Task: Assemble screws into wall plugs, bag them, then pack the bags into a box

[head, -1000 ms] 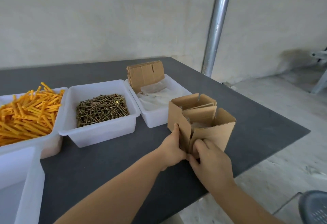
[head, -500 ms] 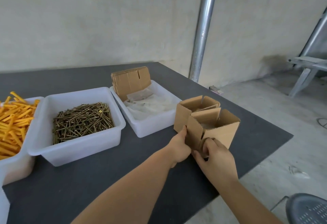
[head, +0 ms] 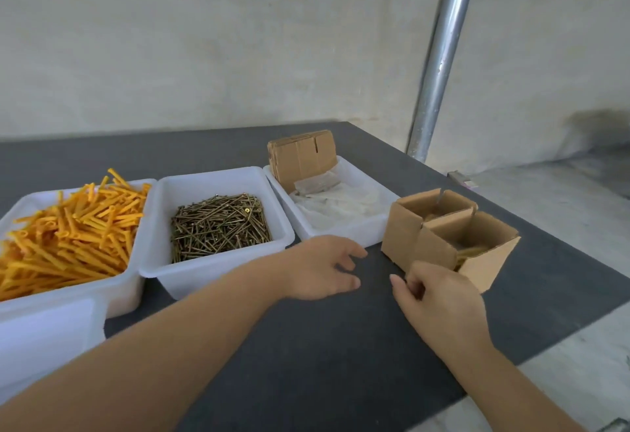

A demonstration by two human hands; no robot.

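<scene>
The open box [head: 443,237] stands on the desk [head: 324,346] right of the bins, bagged plugs inside; left hand [head: 320,268] hovers relaxed, holding nothing; right hand [head: 439,298] sits loosely curled beside the box, empty; no writing is legible.

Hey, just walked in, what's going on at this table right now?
A person is packing screw-and-plug sets. The open cardboard box stands on the dark table, flaps up, with orange pieces inside. The right hand is beside its near corner, fingers curled; whether it touches is unclear. The left hand hovers open, holding nothing. Bins of orange wall plugs, screws and plastic bags sit alongside.
</scene>
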